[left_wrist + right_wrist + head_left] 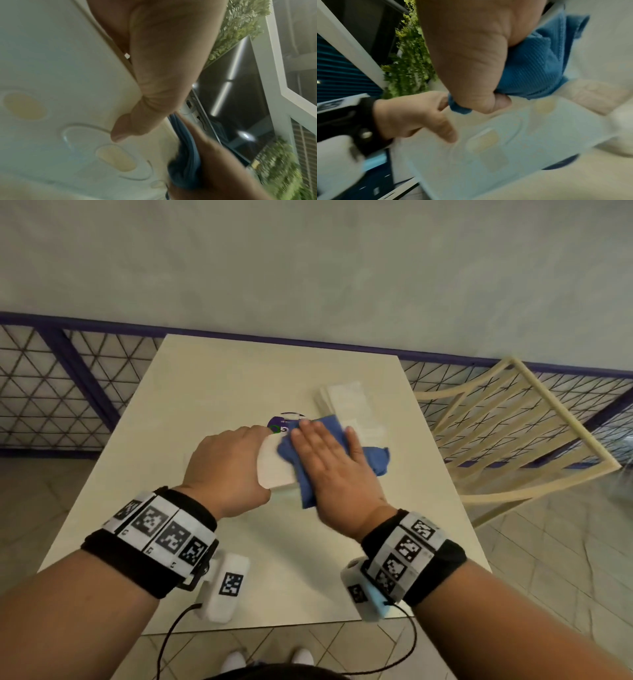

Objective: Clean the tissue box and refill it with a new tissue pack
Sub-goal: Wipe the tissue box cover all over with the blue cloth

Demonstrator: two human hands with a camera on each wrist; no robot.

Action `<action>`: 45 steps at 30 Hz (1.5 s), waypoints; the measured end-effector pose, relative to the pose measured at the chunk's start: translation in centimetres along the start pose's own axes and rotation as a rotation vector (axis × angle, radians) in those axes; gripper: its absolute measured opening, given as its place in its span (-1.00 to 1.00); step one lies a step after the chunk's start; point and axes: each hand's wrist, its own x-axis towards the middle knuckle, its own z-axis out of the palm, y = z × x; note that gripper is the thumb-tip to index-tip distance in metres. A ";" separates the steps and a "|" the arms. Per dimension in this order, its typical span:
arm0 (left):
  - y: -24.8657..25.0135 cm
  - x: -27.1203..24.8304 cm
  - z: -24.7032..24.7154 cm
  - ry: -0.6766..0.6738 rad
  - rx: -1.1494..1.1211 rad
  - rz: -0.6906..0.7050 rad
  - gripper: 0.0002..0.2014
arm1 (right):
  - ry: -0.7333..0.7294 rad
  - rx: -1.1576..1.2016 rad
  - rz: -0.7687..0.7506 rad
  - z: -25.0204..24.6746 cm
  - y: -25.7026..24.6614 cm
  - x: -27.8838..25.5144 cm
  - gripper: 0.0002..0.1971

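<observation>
Wiping the white tissue box (275,465) at the middle of the table (212,392): left hand (224,465) gripping its left side, fingers curled; right hand (334,463) pressing the blue cloth (373,460) flat, fingers straight and together. Lying just beyond, nearer the right hand: tissue pack (352,409), long axis running away.

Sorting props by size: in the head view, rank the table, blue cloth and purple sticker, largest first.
1. table
2. blue cloth, partly under the right hand
3. purple sticker, partly hidden, so its full size is unsure
</observation>
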 end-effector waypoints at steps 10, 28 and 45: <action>0.1 0.6 0.4 -0.012 0.052 -0.033 -0.46 | -0.093 0.141 0.062 1.7 -3.6 0.5 -0.19; 0.6 0.0 0.6 0.058 -0.024 0.001 -0.43 | 0.044 0.032 -0.036 1.1 -1.8 1.0 -0.02; -2.1 -0.6 -1.0 -0.129 -0.330 0.034 -0.22 | 0.196 0.793 0.074 -1.5 4.9 -0.5 -0.01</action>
